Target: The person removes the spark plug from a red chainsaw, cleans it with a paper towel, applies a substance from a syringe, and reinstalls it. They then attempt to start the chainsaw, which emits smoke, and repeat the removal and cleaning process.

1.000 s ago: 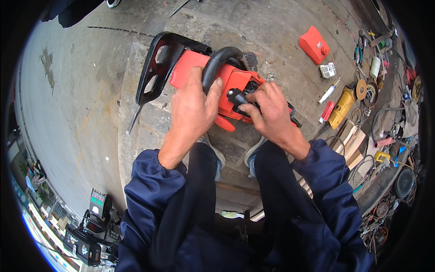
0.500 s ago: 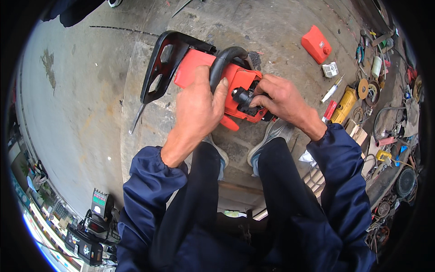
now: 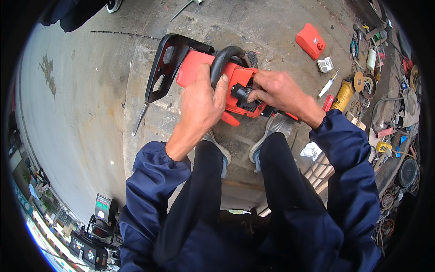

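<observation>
A red chainsaw [image 3: 195, 62] rests on the floor in front of my shoes, its large black hand guard [image 3: 153, 87] toward the left. My left hand [image 3: 198, 103] is closed around the black curved handle [image 3: 219, 63], thumb along its right side. At the chainsaw's uncovered right end, my right hand [image 3: 282, 93] pinches a black cylindrical part [image 3: 239, 92] among dark engine pieces. The thumb shows on that part; the other fingertips are hidden inside the opening.
A red cover [image 3: 311, 41] and a small white part [image 3: 325, 65] lie at the upper right. Beyond them are a yellow angle grinder [image 3: 343, 98], discs, cables and scattered tools. A saw chain [image 3: 124, 32] lies at the upper left. Someone's shoe [image 3: 113, 5] shows at the top.
My right hand has shifted slightly left at the engine opening, still pinching the black part. My left hand keeps its hold on the handle. The whole view has moved a little.
</observation>
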